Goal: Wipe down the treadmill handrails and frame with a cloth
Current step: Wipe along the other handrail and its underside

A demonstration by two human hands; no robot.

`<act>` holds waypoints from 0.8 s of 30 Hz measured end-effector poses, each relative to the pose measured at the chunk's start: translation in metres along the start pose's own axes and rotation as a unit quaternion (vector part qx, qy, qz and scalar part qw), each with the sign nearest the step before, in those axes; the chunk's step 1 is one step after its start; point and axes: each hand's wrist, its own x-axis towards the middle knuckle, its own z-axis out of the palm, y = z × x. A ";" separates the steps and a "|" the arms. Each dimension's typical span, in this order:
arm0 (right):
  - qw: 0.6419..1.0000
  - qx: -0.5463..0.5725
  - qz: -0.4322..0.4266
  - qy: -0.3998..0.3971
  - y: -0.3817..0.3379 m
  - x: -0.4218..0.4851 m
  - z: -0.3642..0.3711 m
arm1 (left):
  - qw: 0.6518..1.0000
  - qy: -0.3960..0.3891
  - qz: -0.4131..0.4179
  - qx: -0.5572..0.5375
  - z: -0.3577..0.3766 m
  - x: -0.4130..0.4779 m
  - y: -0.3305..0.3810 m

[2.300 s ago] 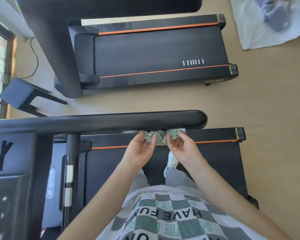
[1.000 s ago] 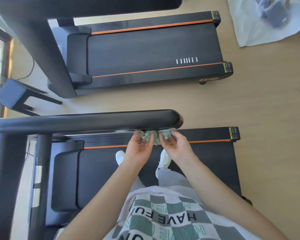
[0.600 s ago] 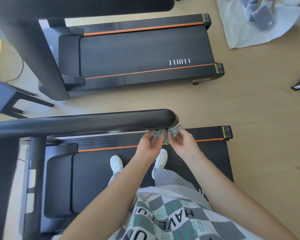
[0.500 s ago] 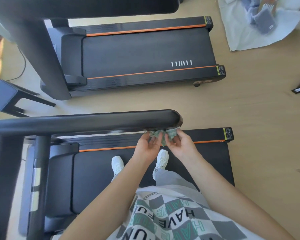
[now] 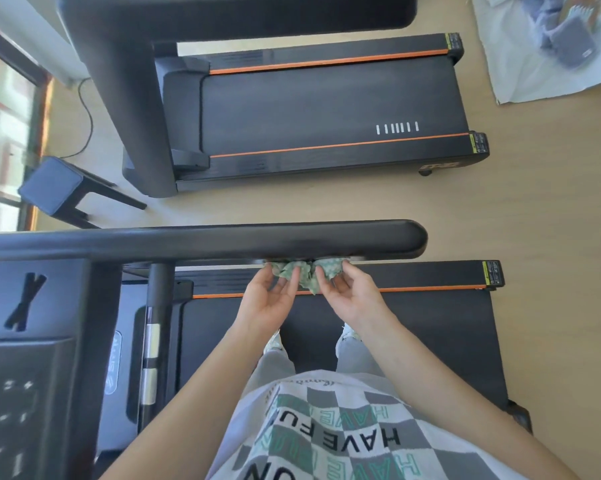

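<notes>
Both hands, left hand (image 5: 270, 299) and right hand (image 5: 351, 295), pinch cloth (image 5: 304, 271) under handrail (image 5: 222, 240).

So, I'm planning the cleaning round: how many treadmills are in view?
2. One treadmill lies across the floor ahead; the person stands on the near one. Others may sit outside the frame.

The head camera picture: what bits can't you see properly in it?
- Cloth: its top is tucked under the handrail, so how much of it touches the rail is hidden.
- Fingertips of the left hand and right hand: buried in the cloth.
- Console buttons: blurred and cut off by the left edge.
- Grey things on the white sheet, top right corner: blurred, cannot be identified.
</notes>
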 end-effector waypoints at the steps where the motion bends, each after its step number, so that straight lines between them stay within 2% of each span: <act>1: 1.000 0.003 -0.002 0.001 0.000 -0.001 0.001 | 1.000 0.000 -0.002 0.000 -0.001 0.000 0.002; 12: 0.995 0.021 -0.100 0.003 -0.038 -0.007 -0.025 | 0.996 -0.011 -0.082 0.035 0.019 -0.002 -0.037; 16: 0.996 -0.002 -0.088 0.014 -0.017 -0.005 -0.012 | 0.998 0.003 -0.057 0.011 0.014 -0.001 -0.022; 24: 0.997 -0.069 -0.012 0.029 0.060 0.006 0.037 | 0.997 0.057 0.050 -0.032 -0.015 0.000 0.047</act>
